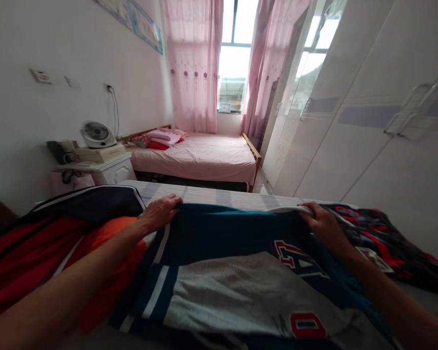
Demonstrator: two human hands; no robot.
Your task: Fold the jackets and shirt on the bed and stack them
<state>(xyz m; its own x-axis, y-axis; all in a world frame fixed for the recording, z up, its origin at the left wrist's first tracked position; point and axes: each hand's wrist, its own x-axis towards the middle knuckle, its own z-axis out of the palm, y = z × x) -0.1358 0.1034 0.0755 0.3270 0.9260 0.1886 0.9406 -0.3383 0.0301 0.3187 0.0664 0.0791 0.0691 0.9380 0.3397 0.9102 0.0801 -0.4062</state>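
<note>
A dark teal and grey shirt (226,287) with white stripes and red-and-white lettering is spread out in front of me. My left hand (161,213) is closed on its far edge at the left. At the far right corner, my right hand (323,227) pinches the cloth, where a white edge shows by the fingers. Between the two hands the far edge runs nearly straight, and the grey part lies in soft folds nearer to me. The fingertips beneath the cloth are hidden.
Red, orange and navy clothes (32,248) lie to the left. A black-and-red patterned garment (383,233) is at the right. Beyond stand a pink bed (211,155), a white nightstand (117,170) with a small fan (96,133), and a tall white wardrobe (350,82).
</note>
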